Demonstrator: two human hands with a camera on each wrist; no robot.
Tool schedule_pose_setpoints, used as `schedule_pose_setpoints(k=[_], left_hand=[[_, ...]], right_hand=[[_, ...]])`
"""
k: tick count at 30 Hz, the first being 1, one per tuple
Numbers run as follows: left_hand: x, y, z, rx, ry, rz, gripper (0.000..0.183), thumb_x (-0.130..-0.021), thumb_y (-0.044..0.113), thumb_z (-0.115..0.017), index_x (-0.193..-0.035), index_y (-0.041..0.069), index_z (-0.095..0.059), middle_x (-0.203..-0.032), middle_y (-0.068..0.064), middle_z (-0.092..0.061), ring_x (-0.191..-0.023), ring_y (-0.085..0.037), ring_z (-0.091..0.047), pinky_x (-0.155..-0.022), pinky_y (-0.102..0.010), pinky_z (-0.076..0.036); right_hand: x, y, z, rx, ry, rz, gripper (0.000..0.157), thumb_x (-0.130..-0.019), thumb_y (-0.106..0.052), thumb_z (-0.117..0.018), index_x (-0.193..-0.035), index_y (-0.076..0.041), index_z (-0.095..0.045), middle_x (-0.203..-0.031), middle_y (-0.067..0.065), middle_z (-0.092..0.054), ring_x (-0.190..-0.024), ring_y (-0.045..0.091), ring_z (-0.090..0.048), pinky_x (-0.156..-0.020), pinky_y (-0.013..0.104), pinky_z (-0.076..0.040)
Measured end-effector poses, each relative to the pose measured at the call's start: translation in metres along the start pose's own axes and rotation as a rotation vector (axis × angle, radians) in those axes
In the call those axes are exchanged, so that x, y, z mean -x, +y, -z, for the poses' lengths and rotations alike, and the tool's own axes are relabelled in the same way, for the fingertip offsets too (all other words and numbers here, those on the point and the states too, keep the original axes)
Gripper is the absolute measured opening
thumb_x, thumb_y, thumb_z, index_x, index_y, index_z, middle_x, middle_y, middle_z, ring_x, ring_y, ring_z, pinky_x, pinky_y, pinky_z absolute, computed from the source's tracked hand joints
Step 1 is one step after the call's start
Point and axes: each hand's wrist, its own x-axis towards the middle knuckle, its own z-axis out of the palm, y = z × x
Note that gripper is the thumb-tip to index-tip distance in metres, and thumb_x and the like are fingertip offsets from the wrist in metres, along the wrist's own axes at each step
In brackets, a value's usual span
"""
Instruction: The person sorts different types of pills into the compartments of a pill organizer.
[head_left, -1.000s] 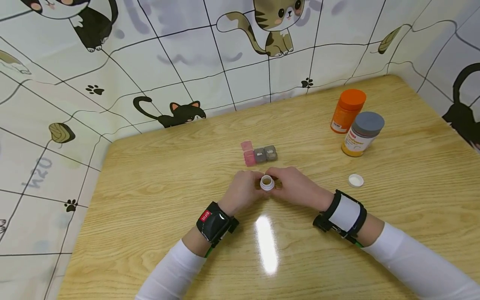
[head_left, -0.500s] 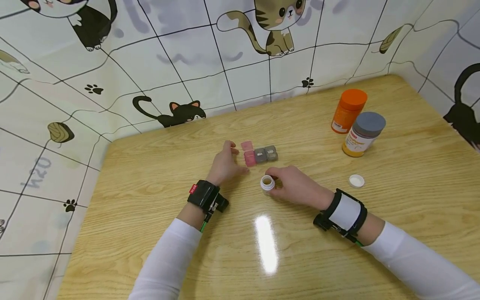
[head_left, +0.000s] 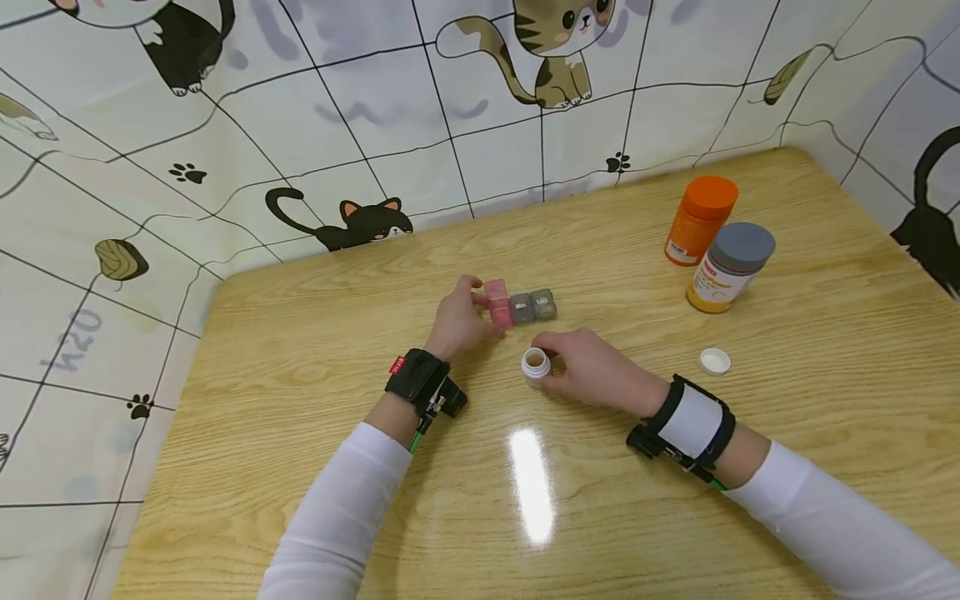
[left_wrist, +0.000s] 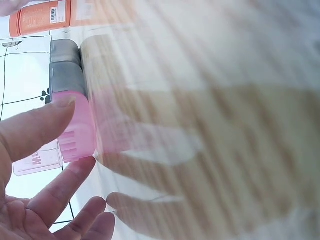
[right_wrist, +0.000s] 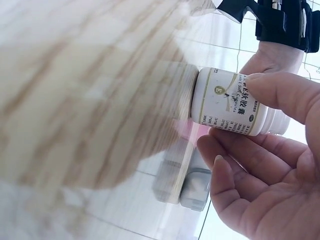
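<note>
My right hand holds a small white capsule bottle between thumb and fingers. It stands upright and uncapped on the table, its mouth facing up in the head view. My left hand is at the pink end of a small pill organizer. In the left wrist view, the thumb lies against the pink compartment and a fingertip touches its end. That compartment's lid stands flipped open; two grey compartments beside it have their lids down. The bottle's contents are hard to make out.
A white cap lies on the wooden table, right of my right hand. Farther back at the right stand an orange bottle and a grey-lidded jar. A cat-print sheet hangs behind the table.
My left hand has let go of the white bottle and moved left and away from me to the pill organizer's pink end. My right hand stays on the bottle.
</note>
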Motion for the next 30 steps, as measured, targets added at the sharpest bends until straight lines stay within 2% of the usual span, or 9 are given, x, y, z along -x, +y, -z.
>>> schedule_pose_setpoints(k=[9, 14, 17, 20, 25, 30], left_hand=[[0.0, -0.001, 0.002, -0.031, 0.003, 0.007, 0.06, -0.068, 0.012, -0.08, -0.117, 0.006, -0.045, -0.113, -0.01, -0.062, -0.102, -0.02, -0.051, -0.081, -0.034, -0.045], [-0.001, -0.001, 0.002, -0.037, -0.004, 0.004, 0.064, -0.067, 0.012, -0.081, -0.12, 0.006, -0.044, -0.119, -0.01, -0.059, -0.108, -0.022, -0.05, -0.084, -0.034, -0.044], [-0.002, -0.001, 0.002, -0.033, -0.008, 0.009, 0.067, -0.067, 0.011, -0.08, -0.122, 0.006, -0.043, -0.123, -0.011, -0.057, -0.112, -0.023, -0.048, -0.087, -0.035, -0.043], [-0.004, -0.001, 0.0, -0.022, -0.008, 0.012, 0.068, -0.068, 0.01, -0.08, -0.124, 0.007, -0.041, -0.123, -0.011, -0.057, -0.111, -0.023, -0.048, -0.088, -0.035, -0.043], [-0.006, 0.0, -0.001, -0.008, -0.024, 0.007, 0.071, -0.068, 0.01, -0.08, -0.126, 0.009, -0.038, -0.123, -0.012, -0.056, -0.108, -0.022, -0.049, -0.086, -0.036, -0.044], [-0.006, 0.0, -0.001, -0.003, -0.01, 0.008, 0.068, -0.067, 0.01, -0.08, -0.122, 0.009, -0.04, -0.119, -0.012, -0.059, -0.102, -0.02, -0.05, -0.082, -0.035, -0.045]], right_hand=[[-0.002, 0.002, 0.0, -0.032, 0.043, 0.004, 0.022, -0.077, -0.011, -0.07, -0.094, -0.009, -0.056, -0.085, 0.0, -0.06, -0.077, 0.014, -0.053, -0.068, 0.033, -0.046], [-0.006, 0.01, 0.005, -0.062, 0.1, -0.04, 0.024, -0.076, -0.011, -0.068, -0.09, -0.008, -0.049, -0.082, 0.003, -0.059, -0.069, 0.016, -0.048, -0.061, 0.031, -0.041], [-0.011, 0.012, 0.012, -0.057, 0.113, -0.059, 0.025, -0.076, -0.01, -0.068, -0.092, -0.007, -0.049, -0.087, 0.007, -0.061, -0.072, 0.017, -0.05, -0.064, 0.032, -0.042], [-0.016, 0.015, 0.017, -0.029, 0.109, -0.067, 0.025, -0.076, -0.011, -0.066, -0.094, -0.006, -0.049, -0.089, 0.009, -0.061, -0.074, 0.017, -0.051, -0.065, 0.033, -0.044], [-0.026, 0.017, 0.024, 0.039, 0.095, -0.07, 0.022, -0.08, -0.011, -0.064, -0.094, -0.002, -0.05, -0.083, 0.009, -0.057, -0.067, 0.018, -0.049, -0.059, 0.032, -0.043], [-0.038, 0.013, 0.026, 0.147, 0.091, -0.073, 0.023, -0.081, -0.01, -0.065, -0.095, 0.0, -0.05, -0.084, 0.011, -0.058, -0.072, 0.019, -0.051, -0.064, 0.036, -0.046]])
